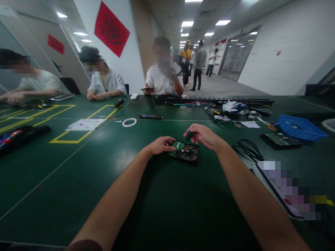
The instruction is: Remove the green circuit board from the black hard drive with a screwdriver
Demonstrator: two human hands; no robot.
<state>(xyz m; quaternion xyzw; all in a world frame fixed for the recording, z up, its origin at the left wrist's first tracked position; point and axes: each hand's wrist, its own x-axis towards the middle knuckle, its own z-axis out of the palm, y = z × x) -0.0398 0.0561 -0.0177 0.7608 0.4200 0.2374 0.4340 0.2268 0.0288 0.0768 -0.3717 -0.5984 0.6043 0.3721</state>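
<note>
A hard drive [190, 153] lies on the green table with its green circuit board facing up. My left hand [161, 144] grips its left end, thumb on top of the board and fingers at the far side. Above the drive's far edge, my right hand [201, 135] is closed around a small dark screwdriver [190, 135], pointing down toward the board. Its tip is too small to tell whether it touches the drive.
A white tape roll [129, 122] and a dark tool [150, 116] lie beyond my hands. To the right are a second hard drive [280, 140], a blue tray [300, 127], a black cable [247, 150] and a tablet-like device [281, 195]. People sit across the table.
</note>
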